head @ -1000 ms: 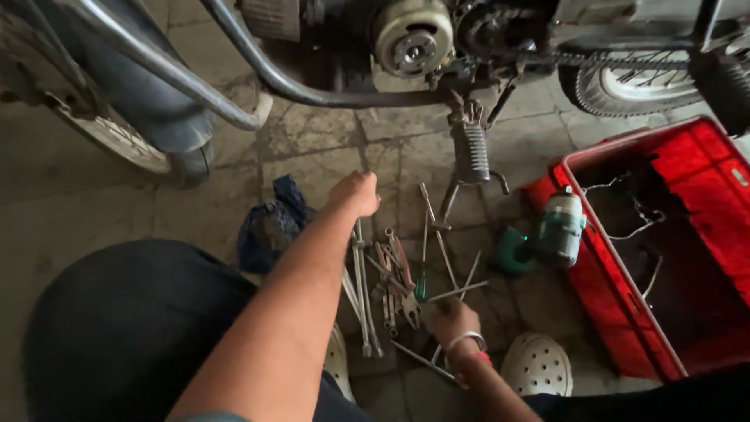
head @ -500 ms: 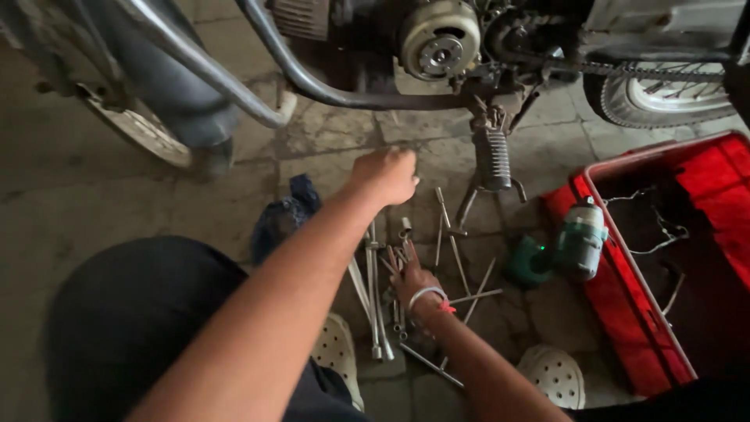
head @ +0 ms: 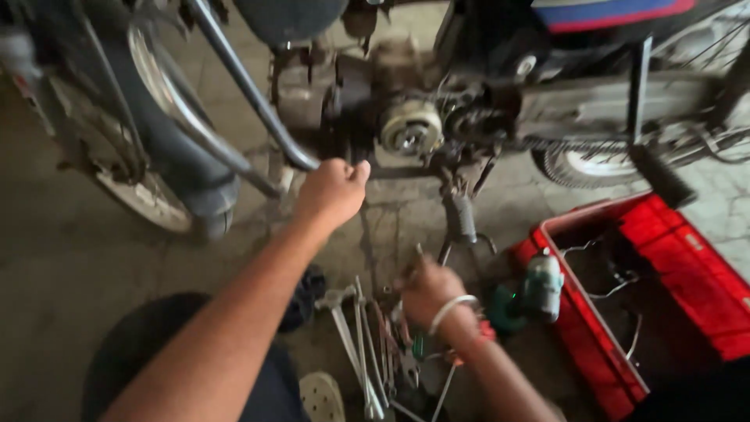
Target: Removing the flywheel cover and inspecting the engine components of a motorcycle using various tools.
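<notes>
Left hand (head: 332, 191) up by the bent grey metal pipe (head: 234, 94) of the motorbike, fingers curled in close together, thumb poking out to the right. Touching the pipe or just near it: cannot tell. Pipe long and thin, running from the top down and to the right, then bending near the hand. Shiny round silver engine cover (head: 410, 126) just right of that hand.

Right hand (head: 428, 291) low down over the heap of long thin silver metal tools (head: 361, 344) on the grey stone floor (head: 70, 266). Fingers bent and bunched, all blurry, so cannot tell what sits inside them. White band around the wrist. Tools lying side by side near the bottom edge of the floor, long way pointing up and down, a bit fanned out. Dull, grey, skinny like sticks.

Green and silver power drill (head: 531, 293) just right of the right hand, beside the big red plastic box (head: 578, 328). Wires inside the box. White holey shoe (head: 322, 397) at the bottom, left of the tools. Back wheel (head: 582, 166) of the bike behind the box.
</notes>
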